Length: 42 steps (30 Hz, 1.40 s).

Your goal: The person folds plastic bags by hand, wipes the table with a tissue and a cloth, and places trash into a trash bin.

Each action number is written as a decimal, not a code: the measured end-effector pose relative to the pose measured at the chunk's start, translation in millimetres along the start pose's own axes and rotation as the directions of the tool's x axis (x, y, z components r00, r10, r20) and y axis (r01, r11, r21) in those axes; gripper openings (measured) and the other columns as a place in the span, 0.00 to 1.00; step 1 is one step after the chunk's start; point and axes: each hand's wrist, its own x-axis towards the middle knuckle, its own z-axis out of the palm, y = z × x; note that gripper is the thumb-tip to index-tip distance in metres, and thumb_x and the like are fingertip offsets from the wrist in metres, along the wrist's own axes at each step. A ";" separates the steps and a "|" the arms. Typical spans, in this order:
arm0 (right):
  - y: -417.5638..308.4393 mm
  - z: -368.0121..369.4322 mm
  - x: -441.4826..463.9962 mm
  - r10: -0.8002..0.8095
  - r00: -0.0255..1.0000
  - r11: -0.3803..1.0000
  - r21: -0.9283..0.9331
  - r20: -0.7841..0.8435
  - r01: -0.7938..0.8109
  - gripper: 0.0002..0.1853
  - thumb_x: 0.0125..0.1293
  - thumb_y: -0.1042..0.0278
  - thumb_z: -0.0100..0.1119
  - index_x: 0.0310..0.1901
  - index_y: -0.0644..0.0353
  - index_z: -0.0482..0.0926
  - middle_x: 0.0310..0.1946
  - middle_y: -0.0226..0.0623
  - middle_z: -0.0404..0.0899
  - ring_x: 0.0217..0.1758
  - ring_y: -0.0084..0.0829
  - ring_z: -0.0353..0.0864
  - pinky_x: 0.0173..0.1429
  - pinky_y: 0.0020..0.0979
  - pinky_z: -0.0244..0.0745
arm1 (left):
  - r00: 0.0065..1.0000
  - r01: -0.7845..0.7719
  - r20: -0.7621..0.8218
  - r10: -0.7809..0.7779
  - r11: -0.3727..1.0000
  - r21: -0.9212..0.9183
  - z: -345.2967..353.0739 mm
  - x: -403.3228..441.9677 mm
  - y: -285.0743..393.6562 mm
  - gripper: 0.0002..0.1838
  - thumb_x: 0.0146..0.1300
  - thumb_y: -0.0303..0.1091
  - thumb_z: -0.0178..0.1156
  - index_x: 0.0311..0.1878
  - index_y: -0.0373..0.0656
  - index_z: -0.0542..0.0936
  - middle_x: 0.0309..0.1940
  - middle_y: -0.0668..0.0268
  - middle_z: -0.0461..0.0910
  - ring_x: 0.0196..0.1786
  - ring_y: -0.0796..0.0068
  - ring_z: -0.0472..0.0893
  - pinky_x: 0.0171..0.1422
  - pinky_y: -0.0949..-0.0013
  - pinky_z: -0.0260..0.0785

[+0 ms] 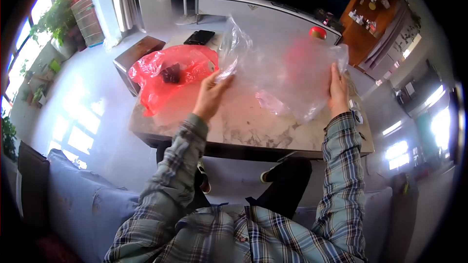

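Note:
A clear plastic bag (273,73) is stretched out between my two hands above the table. My left hand (212,95) is closed on the bag's left side, where the film bunches upward. At the bag's right edge, my right hand (337,90) grips the film with the thumb side up. Through the bag shows a blurred red shape that I cannot make out. Left of my left hand, a crumpled red plastic bag (161,90) lies on the table with a dark object (170,73) on or in it. A pinkish crumpled piece (270,103) shows below the clear bag.
The marble-patterned table (243,129) stands before my knees. On its far side are a black flat object (199,37) and a red round container (318,32). A brown stool (139,51) stands at the left. Behind is a long white cabinet (234,7).

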 end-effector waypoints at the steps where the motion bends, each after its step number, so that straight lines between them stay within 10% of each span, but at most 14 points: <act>1: 2.2 -11.4 -2.2 0.031 0.999 1.000 0.006 -0.028 -0.031 0.24 0.61 0.50 0.53 0.48 0.64 0.72 0.42 0.30 0.74 0.43 0.22 0.73 0.45 0.23 0.70 | 0.999 0.033 0.035 -0.035 0.998 0.053 -14.1 -8.3 3.4 0.07 0.61 0.31 0.55 0.35 0.36 0.76 0.29 0.70 0.77 0.32 0.85 0.74 0.38 0.79 0.66; 4: 7.8 -16.1 -5.5 0.044 0.996 0.999 0.020 -0.074 -0.042 0.20 0.63 0.52 0.51 0.46 0.61 0.74 0.40 0.26 0.74 0.41 0.18 0.72 0.40 0.19 0.70 | 0.981 0.099 0.139 -0.135 0.965 0.244 -46.6 -27.9 13.1 0.08 0.61 0.32 0.55 0.34 0.36 0.76 0.22 0.71 0.76 0.25 0.84 0.73 0.32 0.77 0.66; 8: 19.8 -21.6 -5.5 0.020 1.000 0.997 0.078 -0.020 -0.018 0.19 0.63 0.52 0.53 0.45 0.59 0.74 0.37 0.23 0.73 0.39 0.13 0.70 0.38 0.16 0.66 | 0.965 0.068 0.209 -0.159 0.919 0.388 -50.6 -42.5 29.6 0.10 0.59 0.32 0.57 0.42 0.37 0.75 0.36 0.68 0.76 0.37 0.82 0.74 0.43 0.75 0.67; 12: 27.6 -18.9 -9.0 0.014 0.995 1.000 0.021 0.099 -0.016 0.19 0.61 0.51 0.54 0.46 0.58 0.74 0.36 0.22 0.72 0.36 0.12 0.67 0.36 0.15 0.63 | 0.923 0.277 0.304 -0.237 0.956 -0.094 -32.1 -23.4 28.4 0.18 0.64 0.41 0.49 0.52 0.41 0.69 0.52 0.66 0.67 0.57 0.79 0.64 0.59 0.72 0.57; 13: 25.2 -18.4 -10.5 0.031 0.994 0.999 0.006 0.106 -0.032 0.19 0.61 0.51 0.55 0.46 0.58 0.74 0.35 0.21 0.72 0.36 0.11 0.66 0.36 0.15 0.62 | 0.948 0.284 0.112 -0.297 0.951 0.122 -41.1 -6.3 -15.7 0.21 0.65 0.47 0.44 0.52 0.41 0.70 0.54 0.65 0.66 0.58 0.79 0.63 0.60 0.71 0.57; 19: 16.8 -44.6 -27.3 0.006 1.000 0.994 0.114 -0.012 -0.005 0.19 0.59 0.53 0.58 0.44 0.59 0.74 0.35 0.21 0.73 0.37 0.12 0.68 0.40 0.16 0.62 | 0.871 0.458 0.214 -0.443 0.889 -0.024 22.1 20.6 -47.7 0.14 0.62 0.39 0.53 0.42 0.37 0.77 0.37 0.66 0.78 0.35 0.82 0.75 0.40 0.76 0.69; 25: 30.2 -89.9 -32.4 0.055 0.978 0.997 0.065 -0.200 -0.042 0.16 0.61 0.53 0.56 0.41 0.57 0.75 0.34 0.24 0.74 0.37 0.14 0.69 0.40 0.18 0.65 | 0.979 0.051 0.184 -0.086 0.981 0.188 32.3 -12.3 -5.3 0.09 0.60 0.32 0.56 0.35 0.35 0.77 0.27 0.67 0.79 0.30 0.82 0.77 0.37 0.77 0.70; 29: 61.1 -108.7 -25.4 0.163 0.987 0.885 0.443 0.000 -0.147 0.14 0.61 0.55 0.55 0.40 0.56 0.75 0.32 0.25 0.74 0.37 0.17 0.71 0.44 0.22 0.68 | 0.984 0.105 0.125 -0.126 0.981 0.162 22.3 -16.9 5.2 0.10 0.65 0.33 0.48 0.41 0.34 0.72 0.37 0.62 0.77 0.35 0.75 0.78 0.38 0.74 0.72; 32: 62.3 -82.0 -71.5 0.184 0.937 0.886 0.364 0.296 -0.288 0.12 0.61 0.58 0.56 0.40 0.55 0.74 0.28 0.22 0.72 0.33 0.16 0.70 0.40 0.21 0.68 | 0.985 0.121 0.113 -0.127 0.991 0.059 3.0 -16.7 9.5 0.12 0.68 0.33 0.43 0.45 0.35 0.68 0.44 0.58 0.74 0.39 0.70 0.78 0.40 0.69 0.74; 34: 85.4 -85.6 -102.5 0.280 0.820 0.954 -0.051 0.499 -0.295 0.10 0.61 0.61 0.55 0.41 0.56 0.73 0.28 0.22 0.71 0.33 0.15 0.69 0.40 0.22 0.67 | 0.984 0.151 0.099 -0.147 0.988 -0.030 -3.4 -22.1 12.3 0.12 0.68 0.34 0.43 0.45 0.35 0.69 0.44 0.58 0.74 0.40 0.69 0.78 0.41 0.69 0.74; 37: 99.0 -77.5 -120.3 0.263 0.950 0.924 0.238 0.170 -0.299 0.08 0.62 0.62 0.54 0.38 0.57 0.73 0.25 0.21 0.68 0.28 0.13 0.66 0.32 0.19 0.63 | 0.989 0.150 -0.065 -0.136 0.927 0.345 -17.5 -29.7 7.2 0.12 0.67 0.36 0.44 0.39 0.38 0.72 0.24 0.66 0.74 0.24 0.81 0.73 0.27 0.79 0.66; 39: 100.6 -80.9 -121.1 0.103 0.994 0.991 0.077 0.038 -0.106 0.07 0.63 0.63 0.53 0.34 0.57 0.72 0.22 0.19 0.65 0.24 0.11 0.60 0.26 0.17 0.56 | 0.988 0.081 -0.153 -0.010 0.884 0.461 -21.6 -33.7 -3.3 0.13 0.67 0.38 0.45 0.33 0.39 0.74 0.11 0.73 0.65 0.14 0.87 0.64 0.19 0.82 0.56; 42: 101.9 -84.7 -122.1 0.001 0.993 1.000 -0.008 -0.120 -0.002 0.09 0.64 0.63 0.51 0.29 0.56 0.69 0.19 0.16 0.59 0.19 0.09 0.51 0.20 0.16 0.44 | 0.993 0.064 -0.118 -0.007 0.870 0.490 -27.8 -32.5 -2.6 0.13 0.66 0.37 0.46 0.34 0.39 0.74 0.15 0.71 0.69 0.17 0.86 0.67 0.21 0.81 0.59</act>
